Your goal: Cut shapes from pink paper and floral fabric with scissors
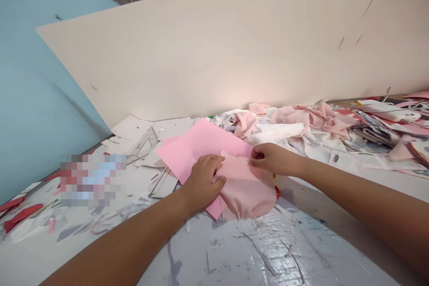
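A pale pink piece of thin cloth (248,187) lies over a brighter pink sheet of paper (201,143) on the table, its lower edge gathered into folds. My left hand (206,181) rests at the cloth's left edge, thumb and fingers apart, tips pressing from above. With thumb and index finger pinched together, my right hand (268,158) grips the cloth's upper right edge. A small red and yellow item (276,190) peeks out under the right side of the cloth; most of it is hidden.
A pale board (214,53) stands along the back of the table (234,254). Crumpled pink cloth (315,118) and scraps pile up behind my right hand. White paper sheets (132,129) and a clear set square (144,143) lie left. Red scraps (23,216) lie far left.
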Motion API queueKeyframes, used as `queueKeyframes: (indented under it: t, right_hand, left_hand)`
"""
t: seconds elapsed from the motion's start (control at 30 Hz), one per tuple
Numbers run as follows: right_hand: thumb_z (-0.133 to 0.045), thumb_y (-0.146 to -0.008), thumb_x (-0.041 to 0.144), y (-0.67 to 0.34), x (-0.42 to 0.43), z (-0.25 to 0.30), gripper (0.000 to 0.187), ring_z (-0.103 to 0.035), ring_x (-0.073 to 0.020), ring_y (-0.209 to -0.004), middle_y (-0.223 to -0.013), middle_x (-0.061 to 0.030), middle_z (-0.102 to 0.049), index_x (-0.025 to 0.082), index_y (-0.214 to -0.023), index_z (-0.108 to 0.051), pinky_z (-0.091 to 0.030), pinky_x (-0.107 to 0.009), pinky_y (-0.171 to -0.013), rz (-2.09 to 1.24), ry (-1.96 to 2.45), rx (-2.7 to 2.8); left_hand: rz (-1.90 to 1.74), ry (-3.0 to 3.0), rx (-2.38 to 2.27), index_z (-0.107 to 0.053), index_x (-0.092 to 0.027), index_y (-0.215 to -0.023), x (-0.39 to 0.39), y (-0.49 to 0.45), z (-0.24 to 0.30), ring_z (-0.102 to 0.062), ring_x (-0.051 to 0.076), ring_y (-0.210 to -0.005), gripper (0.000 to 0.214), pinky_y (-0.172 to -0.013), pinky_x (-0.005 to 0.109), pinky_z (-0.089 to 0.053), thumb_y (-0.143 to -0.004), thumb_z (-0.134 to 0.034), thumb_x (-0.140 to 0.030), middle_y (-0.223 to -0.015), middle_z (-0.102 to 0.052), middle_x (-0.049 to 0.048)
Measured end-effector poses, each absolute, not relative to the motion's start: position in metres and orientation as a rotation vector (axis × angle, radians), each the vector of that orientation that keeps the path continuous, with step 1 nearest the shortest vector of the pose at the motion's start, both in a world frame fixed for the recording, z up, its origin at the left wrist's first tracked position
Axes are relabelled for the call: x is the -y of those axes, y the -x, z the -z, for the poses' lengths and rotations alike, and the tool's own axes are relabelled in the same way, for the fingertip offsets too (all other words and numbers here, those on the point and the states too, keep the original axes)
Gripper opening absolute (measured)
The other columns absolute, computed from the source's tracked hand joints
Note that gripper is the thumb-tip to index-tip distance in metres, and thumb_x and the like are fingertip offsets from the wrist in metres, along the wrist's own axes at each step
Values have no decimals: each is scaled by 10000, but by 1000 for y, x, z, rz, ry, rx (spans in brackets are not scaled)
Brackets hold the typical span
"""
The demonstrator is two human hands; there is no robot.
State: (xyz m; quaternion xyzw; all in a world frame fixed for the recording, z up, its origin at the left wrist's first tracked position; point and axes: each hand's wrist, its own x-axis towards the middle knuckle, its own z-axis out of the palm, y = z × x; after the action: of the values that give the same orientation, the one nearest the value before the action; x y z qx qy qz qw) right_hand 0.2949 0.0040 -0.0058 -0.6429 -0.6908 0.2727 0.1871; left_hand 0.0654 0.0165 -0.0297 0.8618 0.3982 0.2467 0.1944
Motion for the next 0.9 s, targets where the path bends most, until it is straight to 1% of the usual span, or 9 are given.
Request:
queueKeyframes:
  t: [0.17, 0.27, 0.33, 0.4, 0.47, 0.53, 0.7, 0.8, 0.9]
  right_hand:
    - [-487, -744, 385, -295, -4, 7, 219, -393, -80, -512, -627, 23, -420, 185, -666, -447, -345, -199, -425, -850, 1683, 1931]
    - [-495, -746, 414, -291, 1, 5, 247, -393, -79, -514, -634, 24, -396, 183, -676, -442, -379, -193, -408, -945, 1587, 1871]
    - [-498, -741, 439, -288, 4, 3, 264, -392, -79, -502, -632, 26, -392, 185, -691, -444, -393, -194, -386, -1010, 1559, 1819]
    - [-496, -738, 455, -286, 6, 2, 276, -386, -75, -485, -629, 29, -400, 187, -702, -443, -383, -188, -364, -1021, 1550, 1789]
    - [-499, -733, 463, -283, 8, 2, 284, -373, -66, -461, -607, 38, -400, 187, -703, -437, -350, -176, -347, -1011, 1530, 1766]
    - [-499, -729, 469, -281, 9, 2, 291, -364, -61, -441, -569, 51, -387, 187, -706, -431, -324, -170, -344, -1017, 1520, 1729]
    - [-505, -712, 482, -278, 9, 5, 298, -354, -60, -415, -520, 70, -370, 188, -732, -458, -297, -177, -350, -1060, 1541, 1645]
    - [-506, -715, 466, -276, 9, 6, 289, -317, -46, -388, -497, 78, -353, 181, -704, -459, -283, -181, -358, -1053, 1559, 1627]
    - [-489, -726, 470, -274, 10, 6, 293, -330, -50, -396, -509, 69, -375, 180, -698, -464, -282, -188, -372, -972, 1543, 1649]
  left_hand:
    - [-817, -2118, -1178, -440, -229, -1178, -21, -64, 35, -478, 224, -1023, 446, -857, 377, -396, -744, -515, -298, -1132, -489, 101]
    - [-905, -1903, -1173, -405, -234, -1189, -25, -65, 37, -516, 194, -944, 491, -792, 341, -425, -731, -549, -341, -1074, -504, 94]
    - [-953, -1802, -1143, -368, -237, -1199, -27, -65, 37, -539, 164, -860, 519, -732, 308, -440, -728, -555, -347, -1007, -517, 72]
    - [-989, -1749, -1115, -354, -237, -1190, -27, -65, 35, -542, 131, -752, 506, -660, 274, -442, -732, -545, -333, -910, -524, 37]
    - [-1013, -1729, -1109, -373, -233, -1159, -26, -65, 34, -522, 106, -655, 463, -612, 251, -432, -731, -535, -307, -813, -516, 2]
    - [-1034, -1727, -1110, -399, -231, -1122, -25, -65, 33, -502, 93, -602, 420, -600, 242, -422, -728, -530, -291, -747, -505, -22]
    - [-1063, -1755, -1075, -427, -226, -1037, -27, -64, 34, -489, 89, -591, 324, -599, 228, -409, -732, -519, -284, -680, -482, -47]
    - [-1078, -1782, -1090, -442, -216, -1006, -29, -64, 35, -501, 94, -625, 295, -614, 227, -411, -729, -523, -277, -702, -491, -35]
    - [-1067, -1805, -1125, -451, -211, -1012, -29, -63, 33, -522, 108, -650, 295, -622, 237, -414, -735, -514, -289, -739, -528, -14]
